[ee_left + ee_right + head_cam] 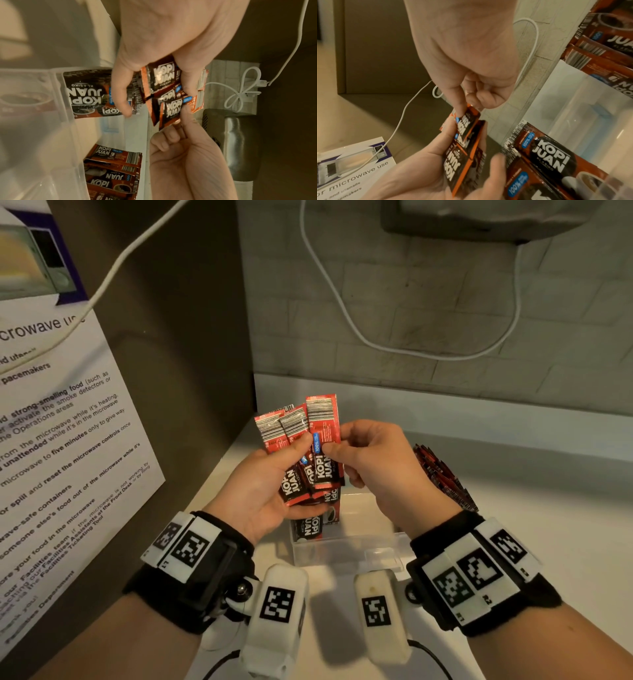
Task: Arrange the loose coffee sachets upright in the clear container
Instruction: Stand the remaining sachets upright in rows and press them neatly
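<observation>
Several red-and-black Kopi Juan sachets point(301, 440) are fanned out in my left hand point(291, 460), thumb on the front, fingers behind. My right hand point(337, 440) pinches the rightmost sachet point(323, 422) of the fan between thumb and forefinger. Both hands hover over the clear container point(349, 549) on the white counter. A few sachets point(310, 525) stand at the container's left end. More loose sachets point(442, 474) lie in a pile to the right, partly hidden by my right hand. The left wrist view shows the fan point(164, 81), and the right wrist view shows the pinch point(467, 112).
A brown side wall with a microwave-use notice point(68, 440) closes the left. A white cable point(411, 347) hangs on the tiled back wall under a metal appliance point(479, 217). The white counter point(548, 525) extends to the right.
</observation>
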A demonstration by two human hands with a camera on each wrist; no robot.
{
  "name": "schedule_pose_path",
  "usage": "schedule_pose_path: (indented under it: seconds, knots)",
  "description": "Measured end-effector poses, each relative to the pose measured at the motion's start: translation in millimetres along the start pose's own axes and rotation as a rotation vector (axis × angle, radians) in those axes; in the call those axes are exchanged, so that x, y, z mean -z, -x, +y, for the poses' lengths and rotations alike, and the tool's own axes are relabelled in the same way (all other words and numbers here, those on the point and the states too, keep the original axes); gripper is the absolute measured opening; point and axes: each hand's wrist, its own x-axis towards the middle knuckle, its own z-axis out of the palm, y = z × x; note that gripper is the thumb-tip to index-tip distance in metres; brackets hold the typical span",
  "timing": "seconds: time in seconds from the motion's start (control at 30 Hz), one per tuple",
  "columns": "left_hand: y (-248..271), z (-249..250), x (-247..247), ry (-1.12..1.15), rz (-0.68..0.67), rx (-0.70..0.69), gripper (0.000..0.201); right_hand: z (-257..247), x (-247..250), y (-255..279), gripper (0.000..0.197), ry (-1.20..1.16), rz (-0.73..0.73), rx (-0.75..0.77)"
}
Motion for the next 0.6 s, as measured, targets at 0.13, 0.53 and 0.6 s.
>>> schedule_pose_path:
  seconds: [0.13,0.53,0.6]
  knots:
    - [-1.5,-0.9,-0.7,-0.049,0.046,-0.026,0.031,0.5,-2.0,0.9,0.006,0.078,-0.044,-0.009]
    - [1.9,5.4,-2.2,0.145,0.111,-0.069,0.023,3.6,-2.6,-1.6,0.008,-0.088,0.001,-0.027]
    - [1.1,5.9,-3.0,0.167,0.120,-0.102,0.019,3.5,-3.3,0.2,0.011,-0.075,-0.018,-0.011]
